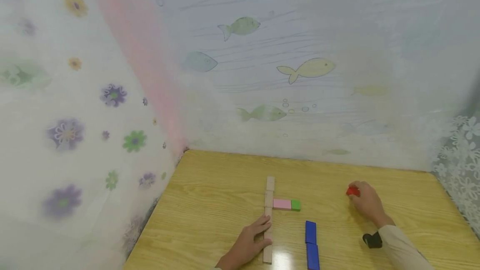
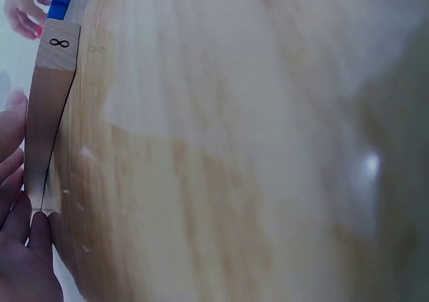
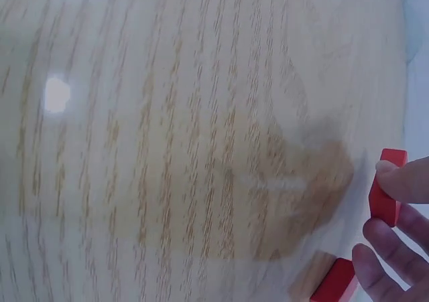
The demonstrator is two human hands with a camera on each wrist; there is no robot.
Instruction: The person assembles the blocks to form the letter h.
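A column of plain wooden blocks (image 1: 268, 199) lies end to end on the table, with the figure 8 on the near end of the closest wooden block (image 2: 53, 108). My left hand (image 1: 247, 243) rests against this column, fingers extended and touching its lower part. A pink block (image 1: 282, 204) and a green block (image 1: 296, 205) branch off the column to the right. Over on the right, my right hand (image 1: 369, 203) pinches a red block (image 3: 387, 198) between thumb and fingers. A second red block (image 3: 335, 282) lies on the table just below those fingers.
Two blue blocks (image 1: 311, 243) lie end to end between the hands. The wooden table (image 1: 210, 186) meets a wall with painted fish at the back and a flowered wall at the left. A black object (image 1: 372, 240) sits by the right wrist.
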